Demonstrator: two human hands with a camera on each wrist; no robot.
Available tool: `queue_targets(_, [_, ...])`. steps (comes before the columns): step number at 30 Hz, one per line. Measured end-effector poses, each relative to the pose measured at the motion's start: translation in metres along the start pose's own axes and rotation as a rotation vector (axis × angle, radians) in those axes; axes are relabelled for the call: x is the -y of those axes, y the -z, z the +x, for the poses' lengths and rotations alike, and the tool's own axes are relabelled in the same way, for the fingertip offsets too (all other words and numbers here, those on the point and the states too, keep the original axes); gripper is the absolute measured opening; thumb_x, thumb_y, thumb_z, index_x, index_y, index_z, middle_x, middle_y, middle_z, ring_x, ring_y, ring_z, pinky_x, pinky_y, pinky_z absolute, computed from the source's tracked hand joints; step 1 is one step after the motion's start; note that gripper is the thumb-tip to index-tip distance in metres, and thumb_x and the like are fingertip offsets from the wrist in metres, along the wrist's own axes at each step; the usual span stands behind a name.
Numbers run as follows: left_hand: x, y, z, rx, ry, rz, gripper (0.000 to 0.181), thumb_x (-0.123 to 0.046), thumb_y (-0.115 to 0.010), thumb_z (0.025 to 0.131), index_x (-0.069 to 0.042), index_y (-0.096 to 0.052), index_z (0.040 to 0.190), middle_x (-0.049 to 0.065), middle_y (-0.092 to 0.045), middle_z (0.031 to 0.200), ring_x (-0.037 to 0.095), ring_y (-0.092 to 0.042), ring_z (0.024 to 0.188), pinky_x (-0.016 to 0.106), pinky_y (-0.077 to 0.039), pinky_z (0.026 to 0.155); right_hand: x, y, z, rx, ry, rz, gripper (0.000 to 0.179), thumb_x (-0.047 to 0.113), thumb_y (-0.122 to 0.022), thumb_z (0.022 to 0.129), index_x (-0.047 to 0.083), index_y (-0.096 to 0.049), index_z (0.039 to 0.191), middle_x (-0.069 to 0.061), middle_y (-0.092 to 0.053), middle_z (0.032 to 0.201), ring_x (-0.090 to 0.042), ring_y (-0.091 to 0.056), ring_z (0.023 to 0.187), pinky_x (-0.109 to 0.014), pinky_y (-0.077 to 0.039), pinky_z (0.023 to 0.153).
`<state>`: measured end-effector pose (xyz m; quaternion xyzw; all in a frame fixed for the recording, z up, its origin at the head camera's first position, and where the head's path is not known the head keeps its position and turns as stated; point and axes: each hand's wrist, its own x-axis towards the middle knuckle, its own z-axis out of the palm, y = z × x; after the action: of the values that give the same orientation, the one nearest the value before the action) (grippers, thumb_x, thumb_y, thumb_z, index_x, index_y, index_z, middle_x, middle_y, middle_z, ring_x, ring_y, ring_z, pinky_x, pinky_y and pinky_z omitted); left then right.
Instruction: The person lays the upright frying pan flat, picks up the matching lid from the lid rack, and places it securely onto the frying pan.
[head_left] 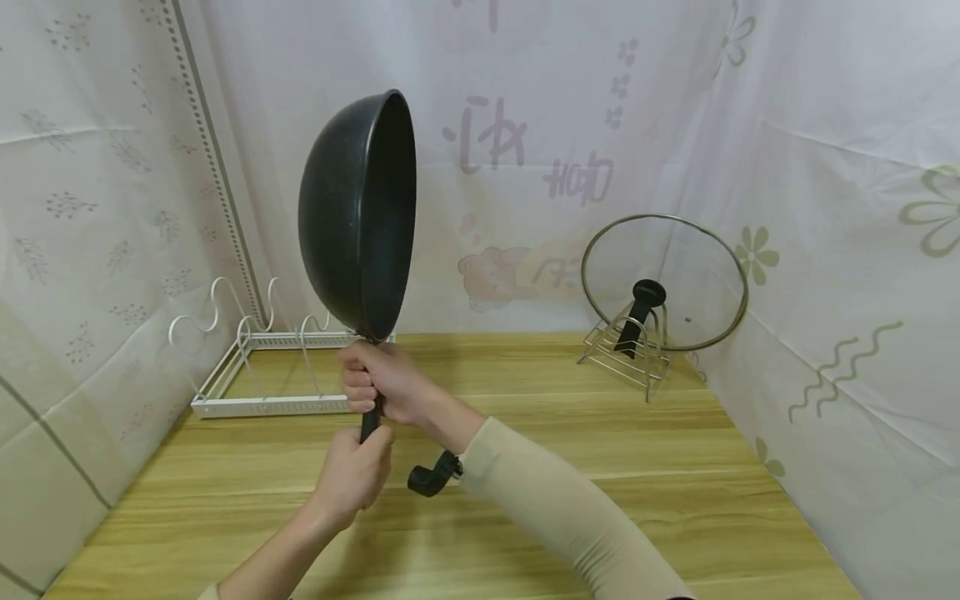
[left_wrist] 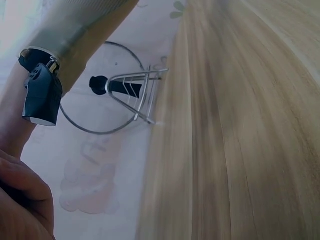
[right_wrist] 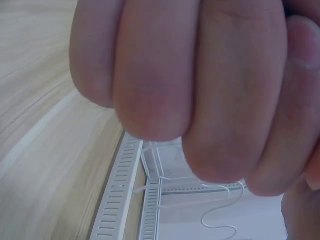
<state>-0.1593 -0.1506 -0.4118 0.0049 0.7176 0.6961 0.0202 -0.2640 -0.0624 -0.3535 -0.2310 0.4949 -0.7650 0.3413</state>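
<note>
A deep black wok (head_left: 333, 208) stands on its side in the air, its bowl up and its opening toward the right in the head view. My right hand (head_left: 390, 379) grips the upper part of its black handle (head_left: 370, 423), just under the bowl. Below it, my left hand (head_left: 352, 471) holds the lower end of the same handle. In the right wrist view the curled fingers (right_wrist: 155, 75) of the right hand fill the upper part and hide the handle.
Behind the hands at left, a white rack (head_left: 273, 406) with wavy wire dividers stands on the wooden table (head_left: 525, 517). At back right, a glass lid (head_left: 693, 275) with a black knob leans upright in a small wire stand (head_left: 648, 367). Patterned curtains (head_left: 510, 208) surround the table.
</note>
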Motion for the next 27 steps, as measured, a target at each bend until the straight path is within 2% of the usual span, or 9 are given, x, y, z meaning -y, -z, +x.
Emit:
queue_targets(4, [0.001,-0.001,0.003,0.063,-0.029,-0.032,0.051,-0.008,-0.046,0.104,-0.007,-0.035,0.055,-0.009,-0.035,0.042,0.006,-0.030,0.033,0.020,-0.025,0.035,0.002,0.003,-0.002,0.001,0.009,-0.001,0.048,0.015,-0.045,0.109,0.020,-0.031,0.063,0.012,-0.030,0.054,-0.001,-0.031,0.043,-0.016,-0.027,0.044])
queue_targets(8, [0.002,-0.002,0.006,0.131,-0.036,-0.061,0.052,-0.010,-0.045,0.106,0.004,-0.026,0.060,-0.010,-0.034,0.043,0.005,-0.029,0.034,0.019,-0.026,0.036,0.004,0.006,-0.005,0.005,0.019,-0.001,0.048,0.015,-0.044,0.109,0.021,-0.032,0.063,0.012,-0.031,0.054,-0.001,-0.033,0.043,-0.016,-0.027,0.045])
queue_targets(17, [0.002,-0.006,0.011,0.251,-0.026,-0.109,0.053,-0.013,-0.044,0.106,0.011,-0.020,0.066,-0.012,-0.034,0.045,0.004,-0.030,0.035,0.018,-0.027,0.038,0.007,0.016,-0.010,-0.007,0.023,0.020,0.051,0.018,-0.045,0.110,0.023,-0.032,0.061,0.014,-0.032,0.053,0.000,-0.034,0.042,-0.015,-0.028,0.045])
queue_targets(24, [-0.003,-0.009,0.013,0.359,-0.064,-0.149,0.052,-0.012,-0.041,0.107,0.005,-0.021,0.063,-0.014,-0.035,0.043,0.003,-0.030,0.034,0.019,-0.028,0.037,0.012,0.019,-0.013,0.007,0.038,0.061,0.047,0.017,-0.041,0.109,0.023,-0.033,0.064,0.013,-0.032,0.054,0.000,-0.033,0.044,-0.014,-0.028,0.045])
queue_targets(27, [-0.005,-0.010,0.013,0.427,-0.085,-0.198,0.053,-0.012,-0.038,0.109,0.000,-0.021,0.060,-0.013,-0.034,0.043,0.010,-0.022,0.032,0.020,-0.027,0.035,0.015,0.019,-0.015,0.009,0.030,0.095,0.047,0.018,-0.040,0.110,0.023,-0.034,0.063,0.014,-0.032,0.055,0.001,-0.034,0.043,-0.013,-0.028,0.045])
